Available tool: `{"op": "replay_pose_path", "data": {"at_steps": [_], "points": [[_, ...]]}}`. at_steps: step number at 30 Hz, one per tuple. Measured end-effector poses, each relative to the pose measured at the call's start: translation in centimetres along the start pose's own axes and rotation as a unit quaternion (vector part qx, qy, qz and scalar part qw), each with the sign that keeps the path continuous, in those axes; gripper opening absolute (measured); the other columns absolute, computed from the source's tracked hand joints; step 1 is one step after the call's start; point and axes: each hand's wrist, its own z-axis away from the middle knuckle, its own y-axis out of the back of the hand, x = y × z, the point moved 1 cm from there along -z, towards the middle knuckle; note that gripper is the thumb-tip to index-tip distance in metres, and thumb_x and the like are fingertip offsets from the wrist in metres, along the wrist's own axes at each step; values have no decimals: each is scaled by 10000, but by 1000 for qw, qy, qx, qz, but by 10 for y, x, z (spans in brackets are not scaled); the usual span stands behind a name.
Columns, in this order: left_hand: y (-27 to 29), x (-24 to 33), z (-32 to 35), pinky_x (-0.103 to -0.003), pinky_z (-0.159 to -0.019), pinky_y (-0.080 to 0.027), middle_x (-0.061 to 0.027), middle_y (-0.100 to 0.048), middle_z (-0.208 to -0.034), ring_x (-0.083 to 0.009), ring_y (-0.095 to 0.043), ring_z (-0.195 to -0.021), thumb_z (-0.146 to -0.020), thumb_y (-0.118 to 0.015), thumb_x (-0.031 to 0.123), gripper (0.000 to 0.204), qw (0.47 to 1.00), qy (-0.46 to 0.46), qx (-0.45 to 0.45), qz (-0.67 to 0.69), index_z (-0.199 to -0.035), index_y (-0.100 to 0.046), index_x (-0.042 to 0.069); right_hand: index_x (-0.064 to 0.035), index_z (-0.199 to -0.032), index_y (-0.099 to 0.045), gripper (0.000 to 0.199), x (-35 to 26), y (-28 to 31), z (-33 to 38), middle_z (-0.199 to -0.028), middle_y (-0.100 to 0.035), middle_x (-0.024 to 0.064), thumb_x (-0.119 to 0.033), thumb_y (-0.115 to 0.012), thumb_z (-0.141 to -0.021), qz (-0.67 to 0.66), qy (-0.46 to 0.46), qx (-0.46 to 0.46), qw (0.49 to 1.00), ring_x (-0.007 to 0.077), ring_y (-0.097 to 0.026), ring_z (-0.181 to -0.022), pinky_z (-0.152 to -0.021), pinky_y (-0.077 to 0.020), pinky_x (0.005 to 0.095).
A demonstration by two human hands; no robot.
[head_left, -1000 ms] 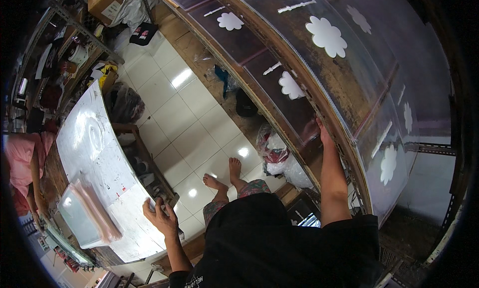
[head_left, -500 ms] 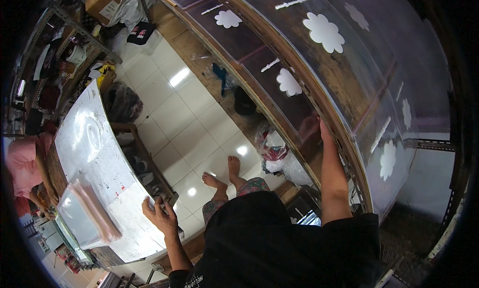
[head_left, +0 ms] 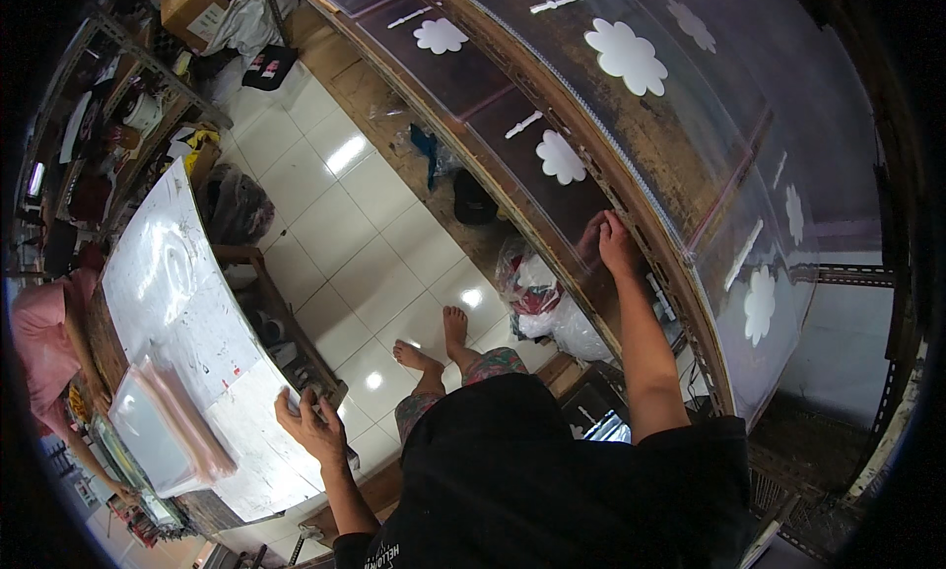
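Observation:
My right hand [head_left: 616, 244] reaches into the rack at the right, its fingers bent at the near end of a glossy clear sheet [head_left: 520, 151] with white cloud shapes. A reflection of the hand shows in the sheet, and the fingertips are partly hard to see. Close to the hand is a white cloud shape [head_left: 561, 157]. My left hand [head_left: 313, 429] is beside the near right edge of the white table [head_left: 266, 411], fingers curved and apart with nothing in them. Whether it touches the table I cannot tell.
Higher on the rack lies another clear sheet [head_left: 690, 175] with white clouds. Wrapped plastic bundles [head_left: 557, 313] and a dark cap [head_left: 475, 197] sit below. A stack of clear plastic [head_left: 163, 431] is on the table; another person [head_left: 49, 347] works beyond it. Tiled floor [head_left: 384, 264] lies between.
My right hand has drawn slightly left and out from under the rack's upper rail, so more of it shows. My left hand stays nearly still. The other person's arm has reached nearer.

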Motion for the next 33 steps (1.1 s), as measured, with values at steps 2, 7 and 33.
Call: {"op": "replay_pose_path", "data": {"at_steps": [2, 7, 33], "points": [[0, 0, 1, -530, -1048, -384, -263, -458, -1351, -445, -453, -1262, -814, -704, 32, 302, 1000, 0, 1, 1, -1111, -651, 33, -70, -1381, -543, 436, 4, -5, -2, -1418, -551, 173, -231, -505, -978, -1, 14, 16, 1000, 344, -505, -1325, -1093, -414, 413], [0, -1, 3, -530, -1048, -384, -262, -461, -1348, -442, -451, -1264, -810, -706, 34, 299, 1000, 1, 6, 0, -1104, -654, 29, -45, -1363, -549, 417, 4, -5, -3, -1421, -543, 181, -176, -501, -970, 15, 29, 30, 999, 354, -507, -1318, -1106, -404, 418], [33, -25, 4, -497, -1007, -440, -219, -554, -1264, -422, -526, -1183, -800, -734, 154, 306, 964, -33, 71, 256, -1074, -655, 43, 12, -1272, -612, 340, -112, -50, 87, -1237, -629, 215, -82, -527, -956, -209, 255, 54, 942, 369, -602, -1146, -984, -462, 419]]}}
